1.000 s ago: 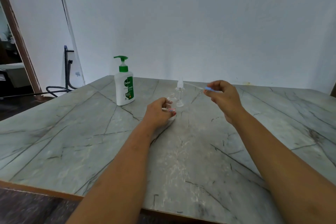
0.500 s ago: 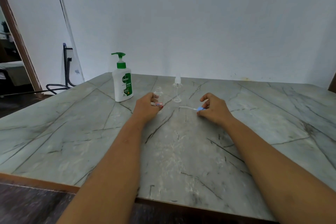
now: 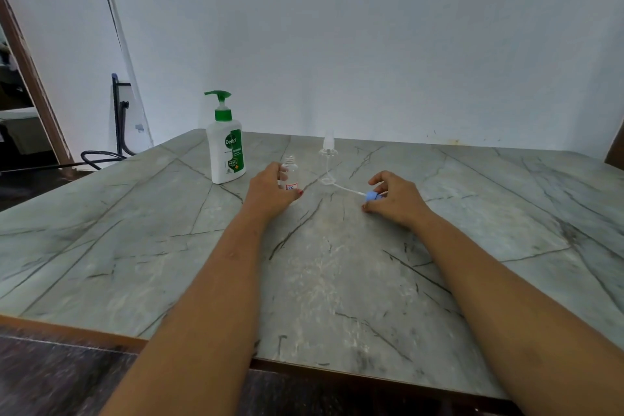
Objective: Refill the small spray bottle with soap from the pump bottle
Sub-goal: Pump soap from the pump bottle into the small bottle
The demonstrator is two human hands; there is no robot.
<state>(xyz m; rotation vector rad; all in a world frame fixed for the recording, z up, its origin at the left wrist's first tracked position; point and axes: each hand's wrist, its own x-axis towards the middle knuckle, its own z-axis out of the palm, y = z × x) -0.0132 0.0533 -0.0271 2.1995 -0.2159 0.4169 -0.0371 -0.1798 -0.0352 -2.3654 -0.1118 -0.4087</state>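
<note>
Since the right hand (image 3: 395, 201) lowered the spray top (image 3: 370, 195) to the surface (image 3: 337, 280) — still pinching it — the left hand (image 3: 270, 194) grips the open little bottle (image 3: 290, 170) by the pump bottle (image 3: 227, 149), ready for soap.

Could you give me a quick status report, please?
Left hand grips small bottle, cap off. Right hand pinches blue spray head. Pump bottle untouched, nothing blocking it.

Spray bottle (image 3: 289, 172) base behind left hand (image 3: 270, 192); label (image 3: 291, 186) illegible.

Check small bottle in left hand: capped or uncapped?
Uncapped. Small spray bottle shows a bare threaded neck; right hand holds the blue sprayer head.
</note>
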